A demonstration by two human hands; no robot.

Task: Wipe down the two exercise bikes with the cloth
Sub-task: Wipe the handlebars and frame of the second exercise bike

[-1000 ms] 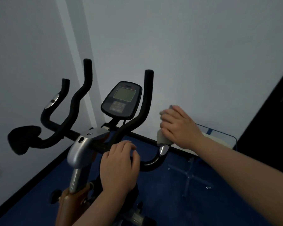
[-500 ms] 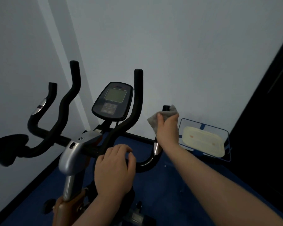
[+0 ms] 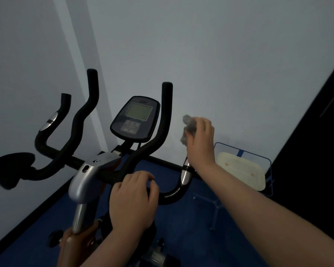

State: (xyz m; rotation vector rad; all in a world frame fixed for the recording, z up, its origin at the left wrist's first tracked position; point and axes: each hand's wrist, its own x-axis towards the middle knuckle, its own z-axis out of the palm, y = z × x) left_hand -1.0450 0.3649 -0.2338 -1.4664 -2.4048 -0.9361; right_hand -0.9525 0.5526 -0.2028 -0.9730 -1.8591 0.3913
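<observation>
Bike: we see one black exercise bike (image 3: 96, 170) with a silver stem clamp, black curved handlebars and upright horn grips, standing on a blue floor (image 3: 181, 228) close to a pale grey wall (image 3: 220, 54)
Console: a dark oval display console (image 3: 135, 118) with a grey-green screen and a keypad below it; we cannot read any brand or writing on it
Left hand: our left hand (image 3: 132, 203) rests on the black handlebar right of the clamp, fingers curled over the bar
Right hand: our right hand (image 3: 200, 140) grips a crumpled grey cloth (image 3: 188, 126) at the top of the bike's right-side grip, above its chrome sensor band (image 3: 185, 172)
Beside: a cream lidded tray (image 3: 241, 170) in a blue wire frame sits at the wall, right of the bike
</observation>
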